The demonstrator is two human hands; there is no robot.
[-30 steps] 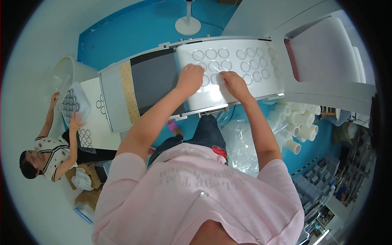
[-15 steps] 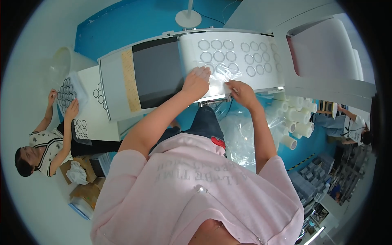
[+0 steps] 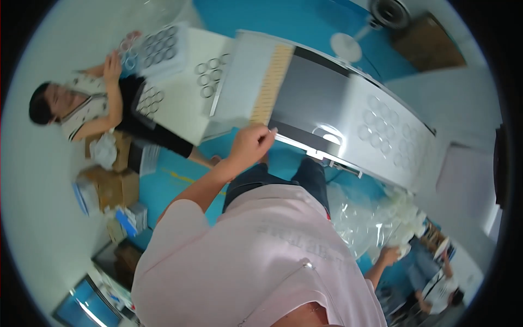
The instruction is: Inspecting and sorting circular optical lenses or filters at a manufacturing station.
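Observation:
My left hand [image 3: 253, 146] is curled closed beside the front edge of a conveyor machine [image 3: 231, 82], near its tan ruler strip [image 3: 272, 82]. Nothing shows between its fingers. Low on the right, my right hand [image 3: 389, 256] is closed on a whitish crumpled piece that looks like plastic film [image 3: 403, 250], next to a large heap of clear plastic film [image 3: 357, 218]. Several rings [image 3: 376, 126] lie in blurred rows on the white part of the machine. Close to the dark belt [image 3: 310, 90], one pale ring [image 3: 327, 132] sits by a bright glare.
At the left, a co-worker [image 3: 90, 103] sits by a white table [image 3: 188, 71] bearing dark rings [image 3: 211, 75] and a tray of rings [image 3: 159, 49]. Cardboard boxes [image 3: 117, 185] stand on the blue floor. A fan [image 3: 389, 13] stands behind the machine. Another person [image 3: 438, 289] is at lower right.
The view has swung, with the machine tilting and shifting. My left hand has left the rings and film for the machine's front edge. My right hand has dropped to the lower right, gripping crumpled film.

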